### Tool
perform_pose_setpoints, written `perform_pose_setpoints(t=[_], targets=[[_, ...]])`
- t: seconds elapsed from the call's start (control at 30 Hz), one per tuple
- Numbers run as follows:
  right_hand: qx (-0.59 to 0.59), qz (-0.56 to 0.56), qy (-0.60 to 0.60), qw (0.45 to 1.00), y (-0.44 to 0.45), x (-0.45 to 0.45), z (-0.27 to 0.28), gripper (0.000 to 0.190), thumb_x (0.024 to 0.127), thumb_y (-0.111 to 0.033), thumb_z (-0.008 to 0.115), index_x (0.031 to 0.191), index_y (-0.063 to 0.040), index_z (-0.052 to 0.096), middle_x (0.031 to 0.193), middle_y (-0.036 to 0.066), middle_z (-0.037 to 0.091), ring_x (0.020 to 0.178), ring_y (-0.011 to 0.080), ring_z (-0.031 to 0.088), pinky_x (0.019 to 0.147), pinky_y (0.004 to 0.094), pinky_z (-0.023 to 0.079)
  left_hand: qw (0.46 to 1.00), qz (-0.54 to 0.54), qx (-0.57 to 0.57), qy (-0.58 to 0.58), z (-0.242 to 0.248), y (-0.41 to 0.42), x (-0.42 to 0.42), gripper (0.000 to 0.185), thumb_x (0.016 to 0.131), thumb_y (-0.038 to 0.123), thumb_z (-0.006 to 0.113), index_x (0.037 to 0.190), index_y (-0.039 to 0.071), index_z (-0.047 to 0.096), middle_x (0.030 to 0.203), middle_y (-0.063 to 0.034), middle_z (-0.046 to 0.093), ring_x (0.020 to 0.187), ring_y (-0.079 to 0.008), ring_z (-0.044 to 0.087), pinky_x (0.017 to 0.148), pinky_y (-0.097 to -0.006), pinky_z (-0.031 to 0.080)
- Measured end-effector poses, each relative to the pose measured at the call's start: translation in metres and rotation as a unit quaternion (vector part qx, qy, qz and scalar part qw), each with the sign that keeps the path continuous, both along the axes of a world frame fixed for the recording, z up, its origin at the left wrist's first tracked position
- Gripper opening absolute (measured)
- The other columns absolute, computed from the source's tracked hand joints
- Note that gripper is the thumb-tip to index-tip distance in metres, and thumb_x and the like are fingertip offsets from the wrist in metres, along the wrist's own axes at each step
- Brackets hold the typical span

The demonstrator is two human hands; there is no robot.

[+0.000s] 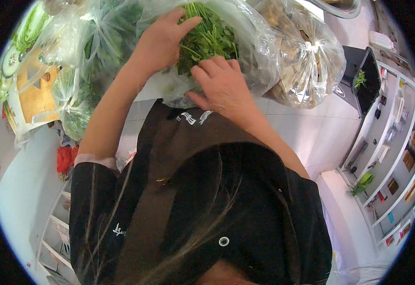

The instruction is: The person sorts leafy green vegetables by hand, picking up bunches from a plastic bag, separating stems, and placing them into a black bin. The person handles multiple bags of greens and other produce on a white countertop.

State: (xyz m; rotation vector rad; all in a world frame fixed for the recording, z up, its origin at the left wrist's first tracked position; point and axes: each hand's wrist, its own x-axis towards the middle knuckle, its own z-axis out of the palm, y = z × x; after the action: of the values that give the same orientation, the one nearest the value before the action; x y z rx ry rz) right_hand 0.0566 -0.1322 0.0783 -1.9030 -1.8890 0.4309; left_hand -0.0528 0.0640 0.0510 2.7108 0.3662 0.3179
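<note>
Leafy green herbs with thin stems (pixel 207 37) lie inside a clear plastic bag (pixel 260 46) whose mouth faces me. At the upper left of the herbs is my left hand (pixel 166 37), its thumb and index finger spread over the stems; whether it pinches any is unclear. My right hand (pixel 221 83) rests at the near edge of the herbs with its fingers bent over them and its thumb by the bag's crumpled film. Whether those fingers grip the leaves cannot be made out.
Left of the herbs lie more plastic bags of greens (pixel 109 42) and a small knotted bag (pixel 70 103). A knotted bag with brownish contents (pixel 307 67) is at the right. Farther right are a black tray with some greens (pixel 367 83) and white shelves (pixel 389 142).
</note>
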Motion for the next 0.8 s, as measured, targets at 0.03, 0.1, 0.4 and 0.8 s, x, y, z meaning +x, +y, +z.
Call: perform_pose_setpoints(t=[0.03,0.1,0.4,0.8], targets=[[-0.011,0.025,-0.002,1.000,0.000,-0.003,-0.001,0.049,0.073,-0.037,0.082,0.110,-0.010,0.064,0.105,0.005,0.063,0.104,0.0275,0.058,0.087,0.0409,0.043,1.000,-0.006,0.004,0.018,-0.005,0.002,0.002,0.056,0.074,-0.001,0.069,0.128,0.012,0.060,0.121,-0.0152,0.060,0.112,-0.0379,0.060,0.090,-0.0477,0.053],[-0.020,0.073,-0.029,0.997,-0.002,-0.010,-0.016,0.030,0.079,-0.029,0.074,0.102,-0.011,0.066,0.095,0.005,0.063,0.099,0.0253,0.057,0.086,0.0412,0.042,0.998,-0.023,0.008,0.053,-0.015,0.006,0.006,0.054,0.074,-0.001,0.067,0.126,0.013,0.063,0.126,-0.0129,0.060,0.118,-0.0352,0.058,0.092,-0.0474,0.053],[-0.081,-0.046,-0.117,0.989,-0.025,0.007,0.006,0.007,0.077,-0.013,0.064,0.082,-0.011,0.068,0.085,0.006,0.059,0.099,0.0267,0.057,0.094,0.0451,0.041,0.976,-0.106,0.094,0.163,-0.021,0.034,0.035,0.016,0.077,0.015,0.063,0.090,0.009,0.070,0.088,-0.0124,0.071,0.087,-0.0366,0.069,0.074,-0.0493,0.056],[-0.162,-0.263,-0.141,0.941,-0.056,-0.035,0.028,0.019,0.073,-0.001,0.065,0.090,-0.008,0.070,0.101,0.008,0.067,0.120,0.0298,0.058,0.109,0.0506,0.038,0.930,-0.158,0.019,0.332,0.000,0.045,0.047,0.038,0.095,0.039,0.059,0.121,0.013,0.068,0.116,-0.0196,0.070,0.113,-0.0382,0.064,0.093,-0.0530,0.051]])
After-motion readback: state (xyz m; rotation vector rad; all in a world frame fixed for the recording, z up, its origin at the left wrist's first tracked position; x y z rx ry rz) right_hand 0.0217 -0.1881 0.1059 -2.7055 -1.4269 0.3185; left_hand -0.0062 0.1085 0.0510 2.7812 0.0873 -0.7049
